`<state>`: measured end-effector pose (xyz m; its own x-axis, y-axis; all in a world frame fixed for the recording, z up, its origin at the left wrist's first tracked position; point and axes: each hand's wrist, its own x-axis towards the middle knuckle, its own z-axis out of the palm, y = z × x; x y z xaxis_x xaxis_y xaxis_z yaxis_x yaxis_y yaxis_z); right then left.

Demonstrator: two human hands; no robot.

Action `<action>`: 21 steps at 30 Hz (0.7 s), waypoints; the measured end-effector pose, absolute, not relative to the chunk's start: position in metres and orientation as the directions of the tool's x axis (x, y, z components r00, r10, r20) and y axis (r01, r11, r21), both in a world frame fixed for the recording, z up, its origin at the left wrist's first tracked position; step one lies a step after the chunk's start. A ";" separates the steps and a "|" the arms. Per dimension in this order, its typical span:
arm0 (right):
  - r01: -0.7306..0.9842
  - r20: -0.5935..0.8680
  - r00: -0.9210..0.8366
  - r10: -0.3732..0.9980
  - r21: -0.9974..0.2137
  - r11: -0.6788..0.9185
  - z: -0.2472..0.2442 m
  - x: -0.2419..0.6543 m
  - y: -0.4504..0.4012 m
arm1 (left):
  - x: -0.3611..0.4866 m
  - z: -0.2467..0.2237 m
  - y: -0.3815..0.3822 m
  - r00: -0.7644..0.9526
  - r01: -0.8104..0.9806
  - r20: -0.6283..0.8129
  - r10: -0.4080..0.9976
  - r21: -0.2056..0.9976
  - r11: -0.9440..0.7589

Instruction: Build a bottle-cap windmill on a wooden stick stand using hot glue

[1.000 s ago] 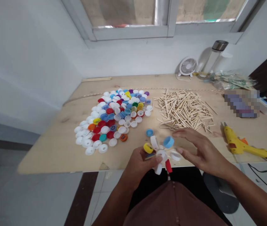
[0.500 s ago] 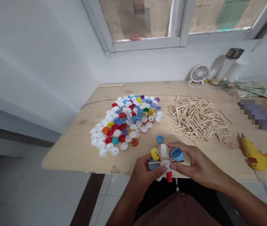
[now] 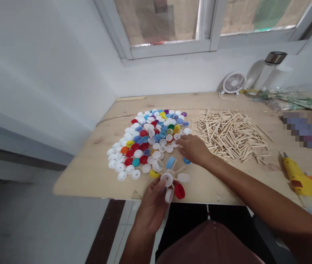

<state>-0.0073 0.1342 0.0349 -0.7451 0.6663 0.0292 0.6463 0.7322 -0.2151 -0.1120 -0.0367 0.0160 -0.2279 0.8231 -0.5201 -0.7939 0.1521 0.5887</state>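
My left hand (image 3: pixel 154 200) grips a wheel-like assembly of bottle caps and short sticks by its white centre cap (image 3: pixel 167 179), over the table's front edge. Red, white, blue and yellow caps sit around that centre on the sticks. My right hand (image 3: pixel 191 148) reaches to the right edge of the pile of loose caps (image 3: pixel 138 154), its fingers together at the white caps; whether they hold one is hidden. A blue cap (image 3: pixel 186 160) lies just below my right hand, partly covered by it.
Right of the caps lies a heap of short wooden sticks (image 3: pixel 230 137). A yellow glue gun (image 3: pixel 300 178) rests at the right. Behind stand a small white fan (image 3: pixel 233 83), a bottle (image 3: pixel 268 71) and plastic-wrapped sticks (image 3: pixel 293 98).
My right hand has let go of the assembly and moved up and left to the cap pile. My left hand has shifted left with the assembly, which is turned differently.
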 end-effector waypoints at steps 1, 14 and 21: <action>0.646 0.019 -0.750 0.661 -0.188 0.739 0.033 -0.014 0.136 | -0.112 0.016 -0.036 -0.230 -0.798 -0.513 0.827 0.586 0.141; 0.672 0.007 -0.734 0.680 -0.139 0.727 0.033 0.003 0.132 | -0.110 0.017 -0.032 -0.226 -0.793 -0.490 0.842 0.595 0.134; 0.603 0.013 -0.784 0.620 -0.221 0.767 0.043 0.069 0.102 | -0.108 0.020 -0.030 -0.253 -0.743 -0.482 0.839 0.652 0.151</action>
